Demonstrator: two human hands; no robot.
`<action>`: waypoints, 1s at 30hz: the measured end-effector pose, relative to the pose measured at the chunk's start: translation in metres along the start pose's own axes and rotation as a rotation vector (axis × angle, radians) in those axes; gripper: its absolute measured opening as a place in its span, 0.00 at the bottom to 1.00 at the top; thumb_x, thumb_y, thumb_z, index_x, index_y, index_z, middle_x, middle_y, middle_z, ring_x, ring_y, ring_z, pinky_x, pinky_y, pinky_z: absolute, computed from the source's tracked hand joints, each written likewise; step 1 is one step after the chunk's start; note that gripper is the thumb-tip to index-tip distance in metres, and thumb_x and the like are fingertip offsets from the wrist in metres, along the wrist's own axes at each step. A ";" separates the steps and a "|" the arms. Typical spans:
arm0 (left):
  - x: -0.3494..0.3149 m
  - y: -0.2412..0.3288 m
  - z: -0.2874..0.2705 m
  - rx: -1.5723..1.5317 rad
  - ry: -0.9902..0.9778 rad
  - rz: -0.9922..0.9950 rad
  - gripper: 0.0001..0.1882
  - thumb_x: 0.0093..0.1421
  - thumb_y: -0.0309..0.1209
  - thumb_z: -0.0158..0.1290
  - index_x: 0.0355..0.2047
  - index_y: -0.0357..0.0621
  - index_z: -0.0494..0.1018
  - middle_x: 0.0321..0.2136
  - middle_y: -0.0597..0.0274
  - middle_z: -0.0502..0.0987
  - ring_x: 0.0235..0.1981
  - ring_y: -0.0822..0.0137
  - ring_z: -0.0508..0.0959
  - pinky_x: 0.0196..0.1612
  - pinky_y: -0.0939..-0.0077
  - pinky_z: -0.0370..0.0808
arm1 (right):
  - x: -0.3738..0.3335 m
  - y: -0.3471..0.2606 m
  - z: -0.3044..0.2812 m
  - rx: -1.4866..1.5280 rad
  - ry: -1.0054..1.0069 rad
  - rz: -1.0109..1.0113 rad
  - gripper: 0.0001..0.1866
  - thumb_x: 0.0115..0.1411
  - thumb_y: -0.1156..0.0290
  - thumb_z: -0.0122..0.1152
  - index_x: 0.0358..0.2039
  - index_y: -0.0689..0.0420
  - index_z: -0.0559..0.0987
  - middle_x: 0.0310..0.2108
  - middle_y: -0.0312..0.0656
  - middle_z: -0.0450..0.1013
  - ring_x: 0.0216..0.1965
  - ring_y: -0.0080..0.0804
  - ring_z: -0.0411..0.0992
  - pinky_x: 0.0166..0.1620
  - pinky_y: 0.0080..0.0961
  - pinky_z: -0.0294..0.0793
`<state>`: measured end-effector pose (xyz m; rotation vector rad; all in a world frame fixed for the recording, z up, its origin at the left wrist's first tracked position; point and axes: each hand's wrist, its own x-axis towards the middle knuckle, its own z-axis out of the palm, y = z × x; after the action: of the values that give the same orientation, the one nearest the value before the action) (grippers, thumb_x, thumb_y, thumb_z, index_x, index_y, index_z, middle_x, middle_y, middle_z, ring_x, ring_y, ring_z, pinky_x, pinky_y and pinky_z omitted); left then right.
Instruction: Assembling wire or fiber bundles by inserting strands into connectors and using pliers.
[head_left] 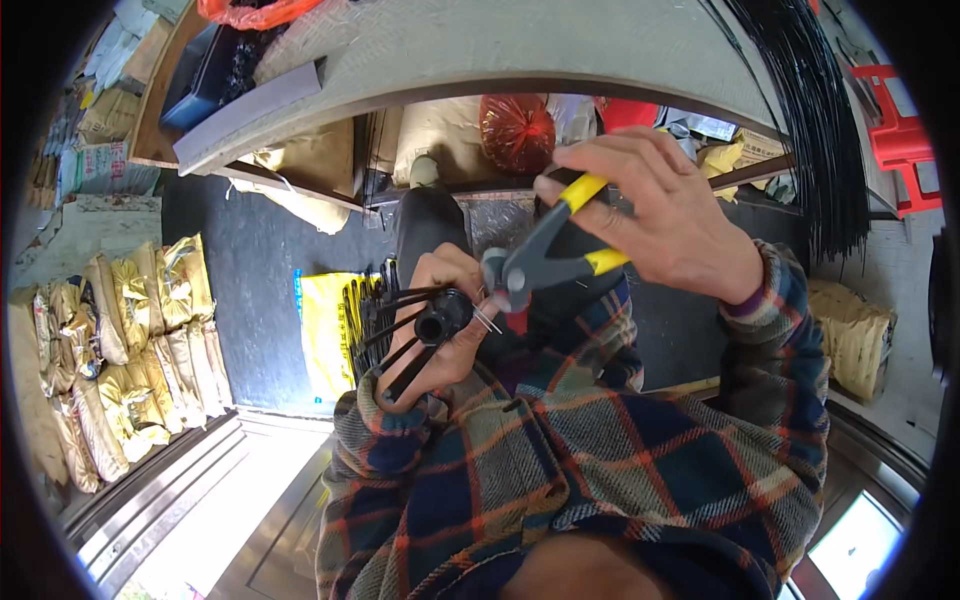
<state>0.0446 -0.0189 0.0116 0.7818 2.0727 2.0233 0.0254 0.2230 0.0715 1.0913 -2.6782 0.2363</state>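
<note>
My left hand (457, 352) is closed around what looks like a black umbrella frame (432, 325), its round hollow end facing up and thin dark ribs fanning out to the left. Thin silvery wires (487, 320) stick out beside my left thumb. In my right hand (680, 225) is a pair of end-cutting pincers (545, 262) with grey metal jaws and yellow-and-black handles. The handles are spread apart. The pincer head lies right against the fingers of my left hand, slightly blurred; what sits between the jaws cannot be made out.
A pale workbench (450, 50) spans the far side, with a bundle of long black rods (825, 130) hanging over its right end. Under it lies a red bag (517, 130). Wrapped brown packages (130, 350) are stacked at left. A yellow bag (325, 330) and a red plastic stool (900, 140) stand nearby.
</note>
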 end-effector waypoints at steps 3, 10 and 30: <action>-0.009 -0.006 -0.001 -0.048 -0.020 0.081 0.13 0.53 0.32 0.53 0.30 0.42 0.60 0.28 0.58 0.65 0.29 0.69 0.65 0.34 0.76 0.63 | 0.003 -0.006 -0.002 -0.166 0.051 -0.170 0.19 0.49 0.71 0.56 0.44 0.51 0.74 0.49 0.37 0.62 0.50 0.33 0.62 0.56 0.41 0.55; -0.011 0.001 0.007 0.048 0.082 0.162 0.11 0.49 0.25 0.54 0.29 0.40 0.61 0.25 0.56 0.68 0.23 0.66 0.69 0.29 0.76 0.67 | 0.012 -0.010 -0.015 -0.279 0.062 -0.265 0.17 0.53 0.67 0.52 0.45 0.51 0.73 0.48 0.36 0.61 0.49 0.32 0.63 0.58 0.46 0.52; -0.003 -0.002 0.003 -0.069 0.087 -0.003 0.11 0.53 0.22 0.51 0.32 0.41 0.59 0.29 0.58 0.65 0.30 0.71 0.67 0.32 0.79 0.68 | 0.010 -0.006 0.011 -0.657 0.438 -0.268 0.19 0.52 0.60 0.57 0.46 0.42 0.71 0.48 0.27 0.60 0.53 0.21 0.59 0.61 0.40 0.48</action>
<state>0.0480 -0.0181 0.0088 0.6905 2.0346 2.1518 0.0210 0.2094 0.0644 1.0094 -1.9667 -0.3850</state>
